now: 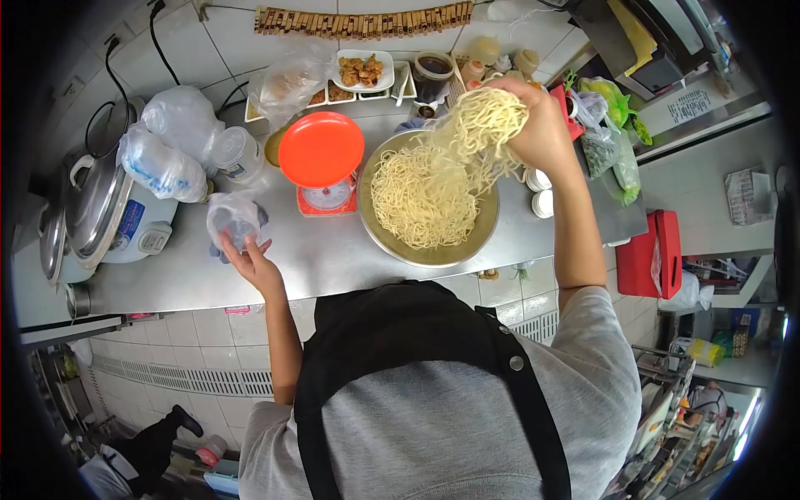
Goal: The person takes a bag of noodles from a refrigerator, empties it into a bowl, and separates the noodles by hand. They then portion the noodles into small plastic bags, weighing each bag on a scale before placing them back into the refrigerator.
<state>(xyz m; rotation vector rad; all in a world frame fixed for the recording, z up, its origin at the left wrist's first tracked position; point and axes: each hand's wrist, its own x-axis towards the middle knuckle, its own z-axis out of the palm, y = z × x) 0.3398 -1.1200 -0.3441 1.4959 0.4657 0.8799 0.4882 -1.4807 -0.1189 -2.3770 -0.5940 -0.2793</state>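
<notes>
My right hand (543, 129) is closed on a bunch of yellow noodles (487, 121), lifted over the right side of a large metal bowl (493, 225); some strands hang down toward it. More loose noodles (425, 204) fill the bowl. At the left, my left hand (257, 267) has its fingers apart, fingertips right at the near side of a clear plastic bag (233, 212) whose mouth gapes upward. Between the bag and the bowl stands an orange-red scale (327, 200) with a round red pan (322, 150) on top.
Rice cookers (125, 221) and filled plastic bags (179, 125) crowd the left. Behind the scale are a plate of fried food (362, 71) and a jar of dark liquid (433, 75). Bagged greens (621, 162) lie at the right, above a red bin (654, 254). Another person (137, 458) is at lower left.
</notes>
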